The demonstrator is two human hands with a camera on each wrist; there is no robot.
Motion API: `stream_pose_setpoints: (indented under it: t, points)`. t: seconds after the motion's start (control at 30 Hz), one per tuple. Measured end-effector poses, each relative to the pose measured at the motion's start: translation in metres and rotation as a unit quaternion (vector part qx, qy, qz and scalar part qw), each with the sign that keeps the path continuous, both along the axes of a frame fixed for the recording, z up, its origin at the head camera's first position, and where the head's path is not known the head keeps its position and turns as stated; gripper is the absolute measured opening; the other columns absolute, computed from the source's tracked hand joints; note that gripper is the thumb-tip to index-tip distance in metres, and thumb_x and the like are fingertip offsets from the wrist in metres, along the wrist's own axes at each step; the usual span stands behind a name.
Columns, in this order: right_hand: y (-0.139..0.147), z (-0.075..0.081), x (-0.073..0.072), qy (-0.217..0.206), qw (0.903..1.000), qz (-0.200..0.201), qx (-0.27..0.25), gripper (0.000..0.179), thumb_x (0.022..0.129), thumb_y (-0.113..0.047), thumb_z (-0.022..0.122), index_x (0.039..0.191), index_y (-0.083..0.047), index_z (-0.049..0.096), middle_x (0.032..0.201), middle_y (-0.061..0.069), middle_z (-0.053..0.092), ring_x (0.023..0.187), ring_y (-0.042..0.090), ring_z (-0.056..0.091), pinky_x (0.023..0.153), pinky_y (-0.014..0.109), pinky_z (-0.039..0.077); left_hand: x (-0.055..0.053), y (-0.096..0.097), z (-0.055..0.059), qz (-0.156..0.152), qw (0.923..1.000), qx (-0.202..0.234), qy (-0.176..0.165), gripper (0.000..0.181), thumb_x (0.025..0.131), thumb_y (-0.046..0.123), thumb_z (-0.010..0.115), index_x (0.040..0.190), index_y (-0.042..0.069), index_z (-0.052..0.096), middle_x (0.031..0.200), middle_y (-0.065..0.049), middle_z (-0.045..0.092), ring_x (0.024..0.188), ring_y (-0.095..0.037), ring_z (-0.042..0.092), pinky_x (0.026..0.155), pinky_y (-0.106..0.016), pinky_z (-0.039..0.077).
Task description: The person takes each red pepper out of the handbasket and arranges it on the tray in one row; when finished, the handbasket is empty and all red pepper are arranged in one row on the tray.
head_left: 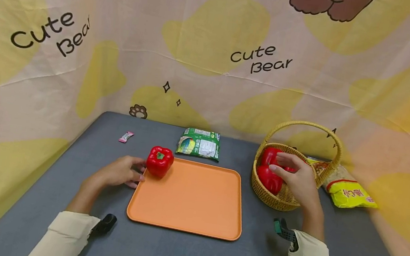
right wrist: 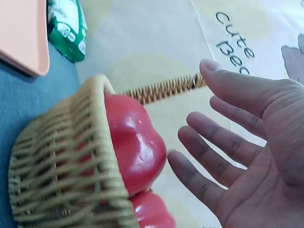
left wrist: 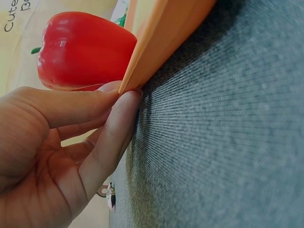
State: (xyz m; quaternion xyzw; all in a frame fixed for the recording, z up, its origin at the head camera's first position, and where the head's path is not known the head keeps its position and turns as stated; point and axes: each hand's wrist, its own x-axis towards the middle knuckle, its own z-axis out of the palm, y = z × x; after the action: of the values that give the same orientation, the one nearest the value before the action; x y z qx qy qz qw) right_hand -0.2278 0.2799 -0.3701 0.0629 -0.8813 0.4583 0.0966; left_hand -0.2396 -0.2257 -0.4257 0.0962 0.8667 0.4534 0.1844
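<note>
The left hand [head_left: 120, 171] pinches the tray [head_left: 191, 200] beside a red pepper [head_left: 159, 162] on its far corner; tilting might roll that off. The right hand [head_left: 301, 183], fingers apart, hovers by peppers [head_left: 269, 180] in the basket [head_left: 275, 202], whose arched handle [head_left: 304, 123] could snag it. Beyond lie a green packet [head_left: 199, 144] and yellow bag [head_left: 349, 194].
</note>
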Motion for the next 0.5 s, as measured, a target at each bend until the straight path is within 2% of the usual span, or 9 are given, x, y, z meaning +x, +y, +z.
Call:
stream_pose_setpoints:
  t: [0.13,0.33,0.43,0.5]
  points:
    - [0.010,-0.003,0.000,-0.012,0.9999,-0.008,0.002,0.061,0.099,-0.040,0.076,0.148,-0.007,0.060,0.141,0.020,0.065,0.129,0.034,0.058,0.088,0.013,0.051,0.000,0.000,0.000,-0.002,1.0000,-0.001,0.002,0.059,0.096,0.001,0.071,0.147,-0.016,0.047,0.126,-0.027,0.064,0.089,-0.021,0.071,0.076,-0.037,0.067]
    - [0.019,-0.006,-0.001,-0.045,0.9989,-0.012,0.007,0.068,0.097,-0.043,0.076,0.151,-0.007,0.056,0.147,0.021,0.061,0.136,0.040,0.055,0.102,0.031,0.051,0.000,-0.001,0.000,-0.002,1.0000,-0.001,0.002,0.060,0.096,0.002,0.071,0.147,-0.016,0.047,0.126,-0.027,0.064,0.089,-0.021,0.072,0.076,-0.037,0.067]
    - [0.023,-0.009,-0.003,-0.059,0.9981,-0.012,0.013,0.070,0.097,-0.044,0.077,0.152,-0.007,0.055,0.149,0.021,0.060,0.138,0.042,0.054,0.099,0.026,0.051,0.000,0.000,0.001,-0.001,1.0000,-0.001,0.000,0.059,0.096,0.002,0.072,0.147,-0.016,0.048,0.126,-0.027,0.064,0.089,-0.021,0.072,0.077,-0.037,0.067]
    - [0.024,-0.011,-0.005,-0.066,0.9976,-0.009,0.018,0.070,0.097,-0.044,0.076,0.152,-0.007,0.054,0.149,0.022,0.059,0.138,0.042,0.054,0.094,0.018,0.050,0.000,0.000,0.001,-0.001,1.0000,-0.001,-0.001,0.059,0.096,0.002,0.072,0.147,-0.015,0.048,0.126,-0.027,0.064,0.090,-0.021,0.072,0.077,-0.037,0.067]
